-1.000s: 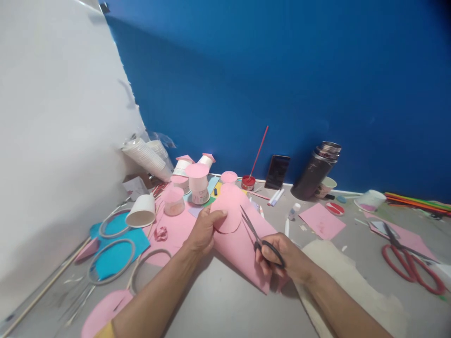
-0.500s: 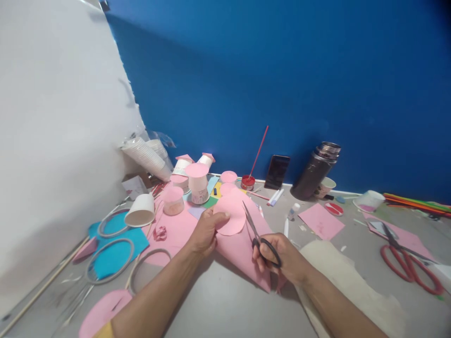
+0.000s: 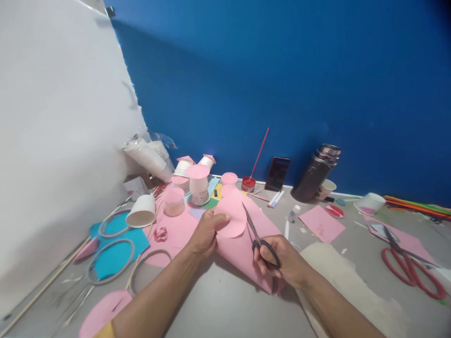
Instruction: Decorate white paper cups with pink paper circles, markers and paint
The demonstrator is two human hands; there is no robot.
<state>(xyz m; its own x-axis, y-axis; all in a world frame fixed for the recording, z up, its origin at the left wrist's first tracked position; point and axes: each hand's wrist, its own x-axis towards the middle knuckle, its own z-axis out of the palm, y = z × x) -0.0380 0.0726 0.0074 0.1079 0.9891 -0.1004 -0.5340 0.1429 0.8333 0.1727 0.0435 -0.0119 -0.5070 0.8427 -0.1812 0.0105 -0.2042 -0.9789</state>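
Pinched by its left edge, a round pink paper disc (image 3: 235, 220) is in my left hand (image 3: 205, 233), thumb on top. My right hand (image 3: 276, 258) is wrapped round the black handles of a pair of scissors (image 3: 251, 222). The blades point up and away, close along the disc's right edge; whether they touch the paper I cannot tell. Below both hands lies a large pink paper sheet (image 3: 243, 263), partly curled and partly hidden by the disc.
Pink-topped paper cups (image 3: 199, 180) stand behind my left hand. At left are grey rings (image 3: 132, 256) and a white cup (image 3: 141, 211). Red-handled scissors (image 3: 412, 274) lie at right. A dark flask (image 3: 313, 176) and a phone (image 3: 277, 173) stand by the blue wall (image 3: 246, 84).
The whole view has shifted slightly, so things appear a little lower. Both hands, the disc and the scissors keep nearly the same pose.
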